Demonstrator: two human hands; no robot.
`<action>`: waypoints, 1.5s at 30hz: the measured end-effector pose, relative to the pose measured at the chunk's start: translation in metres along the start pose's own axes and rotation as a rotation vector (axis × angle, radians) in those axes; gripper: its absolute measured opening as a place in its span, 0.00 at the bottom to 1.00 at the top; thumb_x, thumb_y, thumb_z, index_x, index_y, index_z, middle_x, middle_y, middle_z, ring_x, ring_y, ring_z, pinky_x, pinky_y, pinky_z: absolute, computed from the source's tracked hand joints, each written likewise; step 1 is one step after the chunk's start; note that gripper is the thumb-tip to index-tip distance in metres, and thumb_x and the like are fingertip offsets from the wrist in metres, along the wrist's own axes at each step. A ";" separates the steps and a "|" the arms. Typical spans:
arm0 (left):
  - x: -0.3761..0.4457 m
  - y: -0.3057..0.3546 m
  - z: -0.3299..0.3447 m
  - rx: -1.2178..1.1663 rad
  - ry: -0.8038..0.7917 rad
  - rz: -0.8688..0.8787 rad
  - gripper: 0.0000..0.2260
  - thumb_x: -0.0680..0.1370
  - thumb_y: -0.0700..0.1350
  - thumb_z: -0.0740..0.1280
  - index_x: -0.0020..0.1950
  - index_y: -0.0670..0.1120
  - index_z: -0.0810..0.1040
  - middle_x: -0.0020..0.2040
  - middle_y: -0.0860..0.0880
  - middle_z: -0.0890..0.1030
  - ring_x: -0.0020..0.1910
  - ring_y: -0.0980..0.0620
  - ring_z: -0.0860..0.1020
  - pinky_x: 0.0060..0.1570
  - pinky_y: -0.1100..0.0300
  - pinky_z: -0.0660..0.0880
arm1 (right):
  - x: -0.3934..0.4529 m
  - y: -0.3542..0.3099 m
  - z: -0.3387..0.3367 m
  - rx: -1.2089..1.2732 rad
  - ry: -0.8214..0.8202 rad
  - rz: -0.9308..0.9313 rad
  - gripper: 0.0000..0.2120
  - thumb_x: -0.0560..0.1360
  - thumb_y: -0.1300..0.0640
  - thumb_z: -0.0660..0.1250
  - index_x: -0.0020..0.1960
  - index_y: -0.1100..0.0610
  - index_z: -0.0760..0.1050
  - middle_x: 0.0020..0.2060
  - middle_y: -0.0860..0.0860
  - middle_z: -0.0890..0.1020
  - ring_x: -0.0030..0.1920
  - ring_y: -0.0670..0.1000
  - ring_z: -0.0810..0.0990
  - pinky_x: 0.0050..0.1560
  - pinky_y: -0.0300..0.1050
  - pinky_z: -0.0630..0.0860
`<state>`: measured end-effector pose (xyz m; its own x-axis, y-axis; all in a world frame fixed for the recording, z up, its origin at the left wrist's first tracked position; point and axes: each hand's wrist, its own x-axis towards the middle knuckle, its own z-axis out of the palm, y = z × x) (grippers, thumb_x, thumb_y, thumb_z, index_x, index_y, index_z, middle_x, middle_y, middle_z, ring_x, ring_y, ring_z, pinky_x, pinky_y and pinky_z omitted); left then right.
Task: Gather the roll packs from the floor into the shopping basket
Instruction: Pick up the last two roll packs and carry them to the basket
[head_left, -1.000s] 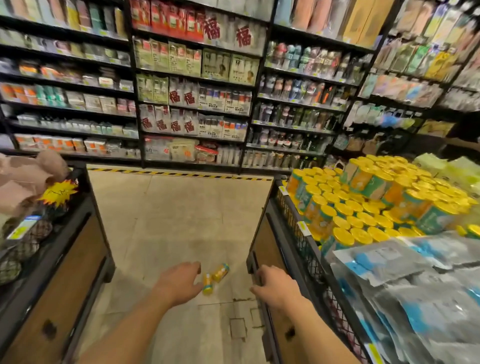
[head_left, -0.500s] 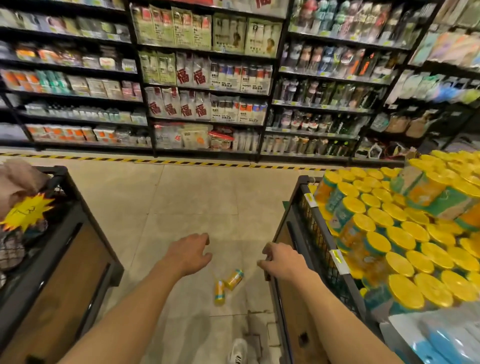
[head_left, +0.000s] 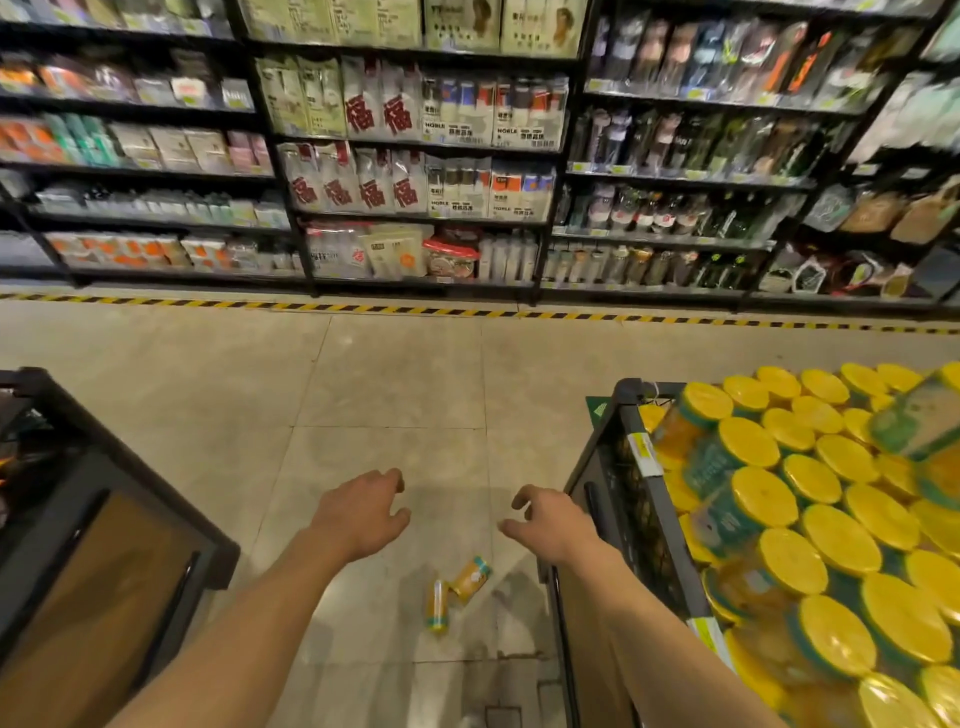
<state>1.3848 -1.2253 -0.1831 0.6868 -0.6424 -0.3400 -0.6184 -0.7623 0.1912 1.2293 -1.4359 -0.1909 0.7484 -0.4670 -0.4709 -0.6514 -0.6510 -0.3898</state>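
Two roll packs (head_left: 457, 592), orange-yellow with teal ends, lie touching each other on the tiled floor (head_left: 389, 389), near the front corner of the black display stand (head_left: 631, 525) stacked with yellow-lidded packs (head_left: 810, 525). Both hands hover above the floor with fingers loosely spread and holding nothing: the left hand (head_left: 361, 514) up and left of the packs, the right hand (head_left: 553, 525) just beside the stand's edge.

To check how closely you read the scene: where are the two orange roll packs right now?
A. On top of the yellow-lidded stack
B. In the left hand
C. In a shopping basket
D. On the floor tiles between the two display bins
D: both roll packs lie on the floor, below the empty left hand and right hand.
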 end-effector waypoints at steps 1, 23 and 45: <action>0.008 0.000 0.002 -0.008 -0.007 -0.006 0.21 0.80 0.59 0.61 0.70 0.51 0.69 0.65 0.50 0.77 0.62 0.48 0.77 0.56 0.53 0.75 | 0.008 0.002 0.000 0.011 -0.007 0.011 0.24 0.76 0.37 0.67 0.65 0.50 0.74 0.62 0.51 0.80 0.61 0.54 0.78 0.58 0.51 0.76; 0.243 -0.094 0.437 -0.557 -0.331 -0.322 0.31 0.68 0.68 0.65 0.63 0.50 0.72 0.46 0.48 0.83 0.49 0.47 0.80 0.53 0.52 0.77 | 0.309 0.164 0.354 0.499 -0.052 0.466 0.33 0.74 0.35 0.71 0.68 0.58 0.75 0.61 0.55 0.81 0.63 0.57 0.79 0.58 0.51 0.76; 0.372 -0.123 0.774 -0.650 -0.276 -0.506 0.44 0.63 0.66 0.77 0.69 0.41 0.68 0.61 0.44 0.77 0.58 0.43 0.79 0.56 0.50 0.78 | 0.531 0.255 0.632 0.963 0.210 0.693 0.50 0.56 0.34 0.80 0.69 0.59 0.69 0.60 0.56 0.78 0.56 0.60 0.81 0.56 0.59 0.82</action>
<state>1.4206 -1.3096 -1.0461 0.6513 -0.2358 -0.7213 0.1352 -0.8992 0.4161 1.3822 -1.4713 -1.0404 0.1499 -0.6871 -0.7109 -0.6815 0.4491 -0.5778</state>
